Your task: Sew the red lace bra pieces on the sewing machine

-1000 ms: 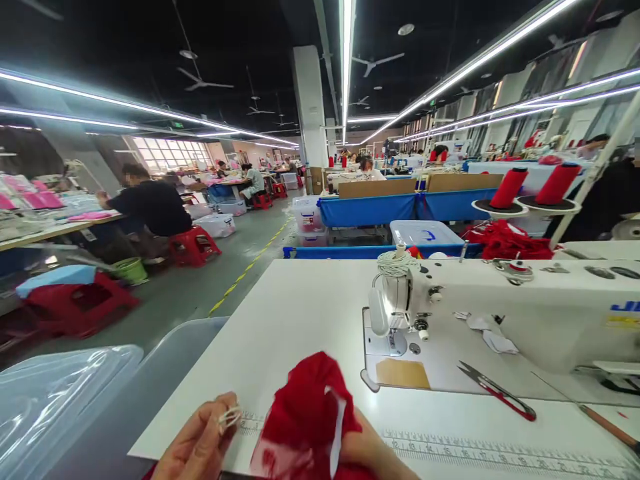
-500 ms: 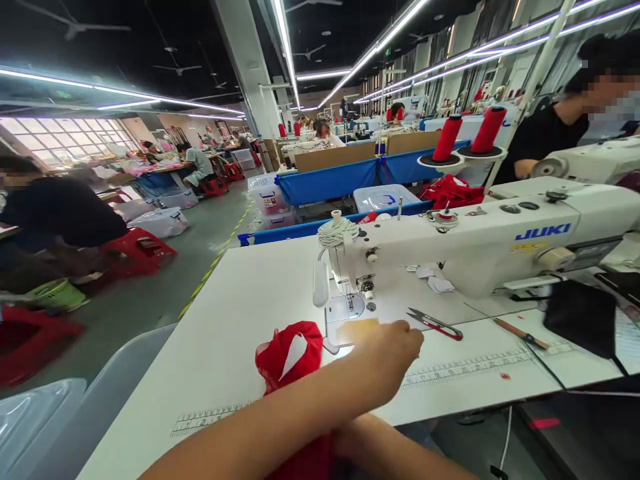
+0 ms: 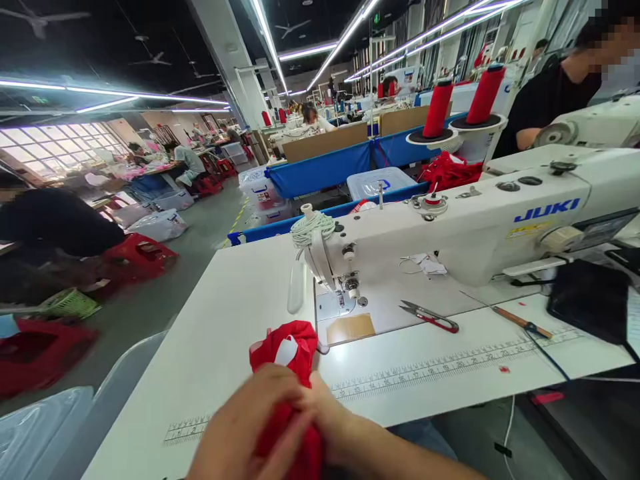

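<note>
A bunched red garment [image 3: 289, 360] with a white label rests at the near edge of the white sewing table [image 3: 235, 313]. My left hand [image 3: 245, 430] is closed round its lower left side. My right hand [image 3: 327, 417] grips it from the right, fingers pressed into the cloth. Both hands meet over the fabric, just in front of the needle area of the white JUKI sewing machine [image 3: 470, 220].
Red-handled thread snips [image 3: 429, 316] and a wooden-handled tool [image 3: 520, 322] lie on the table right of the needle. A black cloth [image 3: 587, 300] sits at far right. Two red thread cones [image 3: 463, 97] stand behind the machine. A person in black [image 3: 555, 93] sits beyond. A clear bin lid [image 3: 40, 433] lies at lower left.
My left hand had reached out toward the needle plate and has come back to the red garment. Both hands now hold it together. The view has swung to the right.
</note>
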{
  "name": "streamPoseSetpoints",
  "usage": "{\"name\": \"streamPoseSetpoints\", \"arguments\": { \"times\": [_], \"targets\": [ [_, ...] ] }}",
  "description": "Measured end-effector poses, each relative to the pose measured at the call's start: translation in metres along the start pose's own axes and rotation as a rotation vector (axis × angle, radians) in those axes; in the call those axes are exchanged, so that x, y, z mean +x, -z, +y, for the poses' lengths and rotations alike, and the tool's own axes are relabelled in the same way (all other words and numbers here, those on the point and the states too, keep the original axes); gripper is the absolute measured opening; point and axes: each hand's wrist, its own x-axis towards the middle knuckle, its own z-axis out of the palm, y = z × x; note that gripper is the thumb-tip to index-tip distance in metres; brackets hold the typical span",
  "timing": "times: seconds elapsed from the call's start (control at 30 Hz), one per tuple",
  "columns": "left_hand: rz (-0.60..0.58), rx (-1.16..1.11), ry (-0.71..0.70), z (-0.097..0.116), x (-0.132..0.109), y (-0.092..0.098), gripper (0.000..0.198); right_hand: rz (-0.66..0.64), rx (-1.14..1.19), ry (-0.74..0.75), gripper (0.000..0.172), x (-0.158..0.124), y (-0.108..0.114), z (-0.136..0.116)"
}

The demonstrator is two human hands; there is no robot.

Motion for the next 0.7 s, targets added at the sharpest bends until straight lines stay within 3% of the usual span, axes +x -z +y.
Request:
{"name": "streamPoseSetpoints", "arguments": {
  "times": [0.07, 0.1, 0.17, 0.23, 0.33, 0.4, 0.47, 0.53, 0.57, 0.63, 0.7],
  "targets": [
    [0.291, 0.045, 0.418, -0.028, -0.027, 0.015, 0.038, -0.071, 0.075, -0.012, 0.034, -0.001, -0.005, 0.006],
    [0.333, -0.053, 0.556, -0.038, -0.039, 0.017, 0.054, -0.107, 0.085, 0.013, 0.034, -0.002, -0.008, 0.009],
    [0.285, -0.389, 0.717, -0.047, -0.056, 0.011, 0.082, -0.174, -0.027, 0.132, 0.044, -0.004, -0.014, 0.014],
    [0.247, -0.593, 0.781, -0.039, -0.064, -0.002, 0.094, -0.253, -0.290, 0.291, 0.058, -0.008, -0.022, 0.015],
    [0.313, -0.717, 0.986, -0.016, -0.061, -0.018, 0.068, -0.375, -0.607, 0.419, 0.069, -0.017, -0.032, 0.004],
    [0.389, -0.849, 1.105, -0.007, -0.055, -0.020, 0.054, -0.413, -0.677, 0.384, 0.080, -0.026, -0.032, -0.012],
    [0.467, -0.975, 1.121, -0.007, -0.049, -0.017, 0.047, -0.479, -0.768, 0.287, 0.094, -0.038, -0.020, -0.032],
    [0.530, -1.035, 1.063, -0.016, -0.045, -0.008, 0.041, -0.524, -0.894, 0.240, 0.081, -0.049, 0.008, -0.054],
    [0.553, -1.050, 1.029, -0.022, -0.043, -0.002, 0.039, -0.456, -0.970, 0.274, 0.064, -0.053, 0.028, -0.065],
    [0.583, -1.083, 0.980, -0.034, -0.038, 0.011, 0.038, -0.143, -1.160, 0.330, 0.035, -0.055, 0.076, -0.088],
    [0.608, -1.129, 0.959, -0.045, -0.033, 0.022, 0.038, 0.259, -1.482, 0.248, 0.035, -0.050, 0.127, -0.111]
  ]
}}
